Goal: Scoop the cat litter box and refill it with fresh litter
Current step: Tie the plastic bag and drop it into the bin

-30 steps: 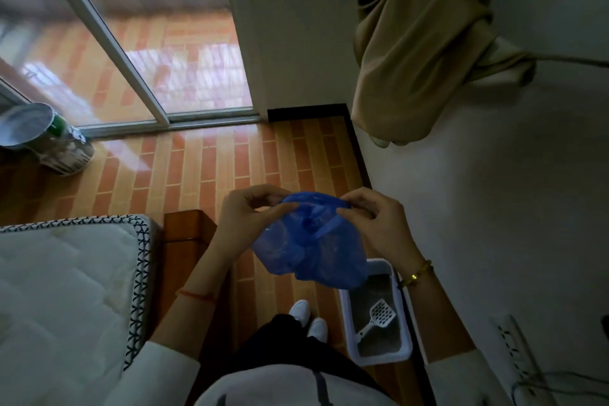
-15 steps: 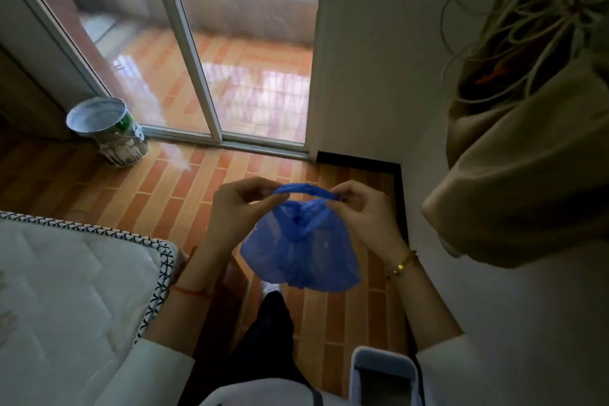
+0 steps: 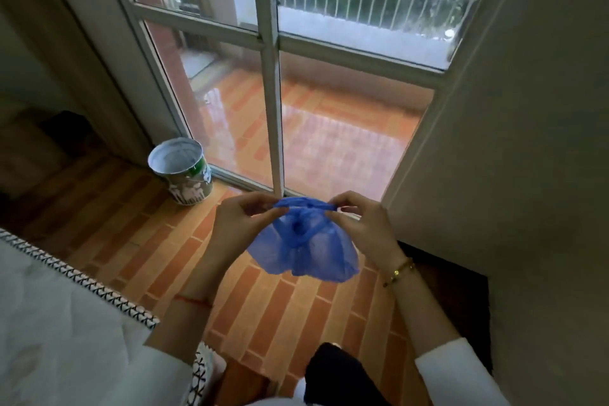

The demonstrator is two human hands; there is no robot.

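Blue plastic bag [image 3: 301, 247]: held up before window [image 3: 329, 59], top edge pinched by left hand [image 3: 242, 219] and right hand [image 3: 357, 221]; tin can [image 3: 181, 171] on floor, left of bag; mattress [image 3: 59, 323] lower left

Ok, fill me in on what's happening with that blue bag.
A person stands by the glass door, holding a blue plastic bag up in front of them. The left hand and the right hand each pinch an end of its gathered top, apparently tying it shut. A metal can stands on the tiled floor by the door. The litter box is not in view.
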